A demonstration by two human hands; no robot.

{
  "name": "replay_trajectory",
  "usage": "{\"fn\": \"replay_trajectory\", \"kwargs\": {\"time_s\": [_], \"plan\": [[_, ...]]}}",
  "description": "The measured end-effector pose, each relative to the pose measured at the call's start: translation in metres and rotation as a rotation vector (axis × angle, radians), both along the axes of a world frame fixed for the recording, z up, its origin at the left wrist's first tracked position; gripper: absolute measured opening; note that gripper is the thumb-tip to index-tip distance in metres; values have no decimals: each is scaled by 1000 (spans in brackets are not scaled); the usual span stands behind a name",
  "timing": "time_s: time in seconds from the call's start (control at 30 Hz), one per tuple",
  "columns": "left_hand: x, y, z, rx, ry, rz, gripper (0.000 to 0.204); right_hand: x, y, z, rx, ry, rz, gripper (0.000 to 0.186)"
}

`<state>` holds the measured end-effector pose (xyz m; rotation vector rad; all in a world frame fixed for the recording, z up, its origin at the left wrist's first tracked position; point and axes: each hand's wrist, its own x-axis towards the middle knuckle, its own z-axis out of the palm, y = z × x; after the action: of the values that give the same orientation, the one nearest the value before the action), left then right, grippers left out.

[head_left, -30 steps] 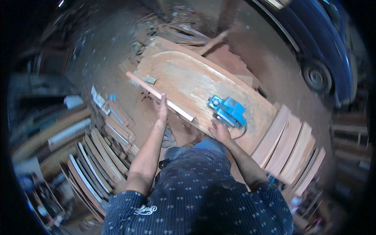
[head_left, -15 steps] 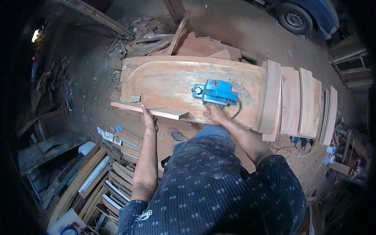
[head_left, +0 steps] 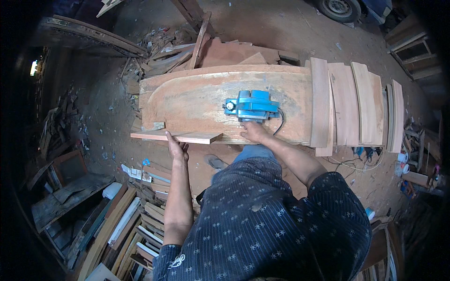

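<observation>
My left hand [head_left: 177, 147] grips a narrow light-brown wooden board [head_left: 190, 136] along the near edge of the workbench, thumb on top and fingers curled below. On the bench top [head_left: 187, 96], right of the middle, sits a blue electric planer [head_left: 253, 104] with a round knob at its left end and a dark cord at its right. Close against the planer's near side is my right hand [head_left: 254, 132], its fingers curled; what they hold, if anything, is hidden. A small wood block [head_left: 153, 126] lies just behind the board's left part.
Several wide planks [head_left: 344, 103] lie crosswise over the bench's right end. Offcuts and a leaning post [head_left: 200, 40] stand behind it. Stacked timber [head_left: 126, 225] fills the lower left, and a cable [head_left: 354, 166] trails on the floor at right. A vehicle wheel [head_left: 338, 7] shows at the back.
My view has turned and shifted a little, so the bench appears more level. The board's left end sits lower in the picture. Both hands keep nearly the same places by the board and planer.
</observation>
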<state>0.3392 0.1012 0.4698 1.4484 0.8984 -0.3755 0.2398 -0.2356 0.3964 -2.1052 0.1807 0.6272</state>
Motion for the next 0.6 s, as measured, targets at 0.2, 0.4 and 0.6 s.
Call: {"fn": "replay_trajectory", "kwargs": {"time_s": [0.2, 0.4, 0.6], "plan": [[8, 9, -37, -14, -123, 114, 76, 5, 4, 39, 52, -292, -44, 41], [-3, 18, -28, -39, -58, 206, 42, 27, -18, 109, -309, -854, -83, 43], [-87, 60, 11, -211, -270, 356, 30, 48, -87, 37, -210, -348, 99, 57]]}}
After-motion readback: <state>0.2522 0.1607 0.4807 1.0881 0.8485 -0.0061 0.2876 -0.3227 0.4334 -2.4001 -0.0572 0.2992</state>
